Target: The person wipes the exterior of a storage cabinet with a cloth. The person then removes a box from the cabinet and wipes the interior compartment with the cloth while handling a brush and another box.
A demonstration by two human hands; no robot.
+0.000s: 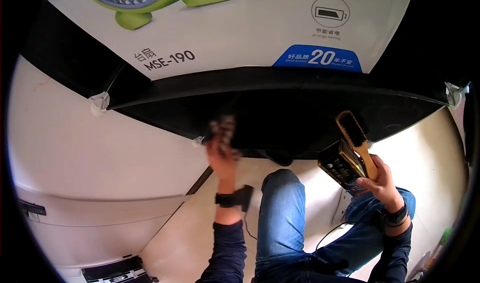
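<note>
My right hand (382, 180) is closed around a wooden-handled brush (354, 128) with dark bristles and a black box (344, 165) with gold lettering, holding both together. The brush points up and to the left, beside the box. My left hand (220, 158) is smeared by motion in front of the black shelf surface (290, 115). At its fingers is a dark and light patterned thing (225, 130), perhaps a cloth, too blurred to name surely. The fingers of that hand seem closed on it.
A large white carton (240, 53) printed with a green fan stands on the black surface. Clear corner guards (100, 103) sit at its edges. A pale cabinet or appliance (90, 158) is on the left. My jeans-covered legs (282, 208) are below, with a cable (330, 233) nearby.
</note>
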